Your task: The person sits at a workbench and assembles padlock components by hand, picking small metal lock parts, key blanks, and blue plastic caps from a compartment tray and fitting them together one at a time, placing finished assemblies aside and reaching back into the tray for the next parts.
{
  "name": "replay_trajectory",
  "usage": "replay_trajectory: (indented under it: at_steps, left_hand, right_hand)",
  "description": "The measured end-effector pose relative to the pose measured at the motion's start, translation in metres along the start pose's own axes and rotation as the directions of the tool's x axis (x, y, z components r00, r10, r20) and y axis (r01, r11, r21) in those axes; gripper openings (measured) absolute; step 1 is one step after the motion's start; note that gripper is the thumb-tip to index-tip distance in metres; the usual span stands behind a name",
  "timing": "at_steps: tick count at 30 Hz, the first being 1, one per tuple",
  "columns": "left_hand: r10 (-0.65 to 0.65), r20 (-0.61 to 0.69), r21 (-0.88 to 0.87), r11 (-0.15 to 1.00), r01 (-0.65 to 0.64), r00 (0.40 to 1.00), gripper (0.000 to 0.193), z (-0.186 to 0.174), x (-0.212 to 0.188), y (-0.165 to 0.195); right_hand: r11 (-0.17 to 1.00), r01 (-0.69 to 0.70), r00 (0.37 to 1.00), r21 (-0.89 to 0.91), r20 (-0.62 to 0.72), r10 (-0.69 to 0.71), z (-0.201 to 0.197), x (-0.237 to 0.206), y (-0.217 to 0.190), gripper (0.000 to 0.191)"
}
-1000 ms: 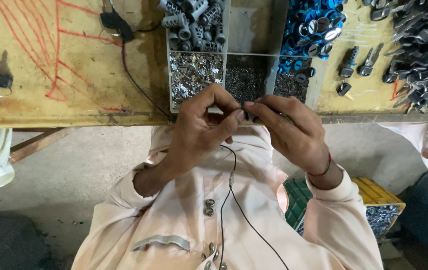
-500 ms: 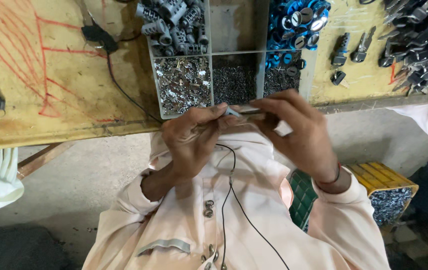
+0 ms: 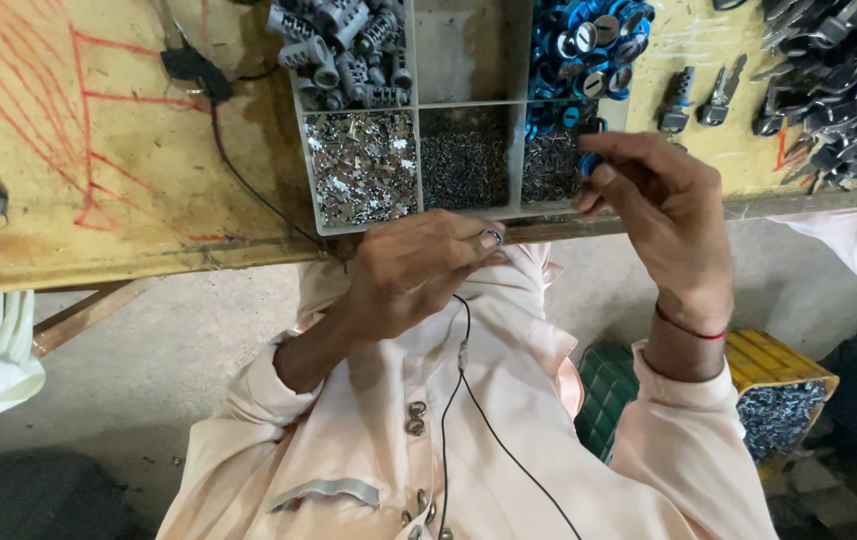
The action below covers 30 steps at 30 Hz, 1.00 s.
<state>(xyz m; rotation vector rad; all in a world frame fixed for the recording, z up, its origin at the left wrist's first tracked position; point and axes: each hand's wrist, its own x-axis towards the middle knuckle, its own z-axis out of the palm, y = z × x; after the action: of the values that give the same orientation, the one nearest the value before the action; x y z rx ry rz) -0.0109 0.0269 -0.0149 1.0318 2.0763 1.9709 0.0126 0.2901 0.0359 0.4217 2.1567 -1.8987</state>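
Small-part assembly at the edge of a wooden desk [image 3: 98, 180].

The left hand [image 3: 413, 275] pinches a small metal cylinder [image 3: 491, 238] between its fingertips, just below the desk edge. The right hand [image 3: 663, 215] reaches with pinched fingers to the near compartments of the divided grey tray [image 3: 410, 110], seemingly picking a tiny piece beside the blue caps [image 3: 588, 40]. A steady, upright cylinder should make seating the piece easier.

Place: a small assembly workshop.
Evidence, top centre: grey compartment tray [image 3: 411, 215] of small metal parts on a worn, red-marked wooden tabletop [image 3: 98, 150].
Evidence, upper right: heap of dark metal parts [image 3: 838, 80].
Evidence, lower frame: bare concrete floor [image 3: 148, 370].
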Motion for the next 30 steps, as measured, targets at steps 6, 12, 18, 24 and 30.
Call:
replay_trajectory:
  at_steps: [6,12,18,24,30]
  left_hand:
    - [0.225,0.190,0.371,0.885,-0.282,0.956,0.012,-0.005,0.009,0.006]
    - [0.309,0.272,0.461,0.790,-0.405,0.911,0.012,-0.014,0.011,0.013]
    - [0.330,0.334,0.569,0.676,-0.469,0.883,0.013,-0.013,0.012,0.015]
    - [0.355,0.321,0.562,0.675,-0.478,0.878,0.019,-0.012,0.003,0.013]
    - [0.437,0.233,0.521,0.698,-0.491,0.869,0.030,-0.012,-0.001,0.018]
  right_hand:
    - [0.994,-0.081,0.973,0.075,0.224,0.062,0.023,-0.030,-0.007,0.023]
    - [0.990,-0.126,0.967,0.068,0.230,0.108,0.027,-0.029,-0.001,0.018]
    - [0.969,-0.239,0.905,0.057,0.375,0.201,0.019,-0.008,0.003,0.009]
    - [0.961,-0.277,0.824,0.029,0.521,0.222,0.012,0.002,0.018,0.017]
    - [0.993,-0.114,0.777,0.038,0.626,0.065,0.024,0.002,0.006,0.043]
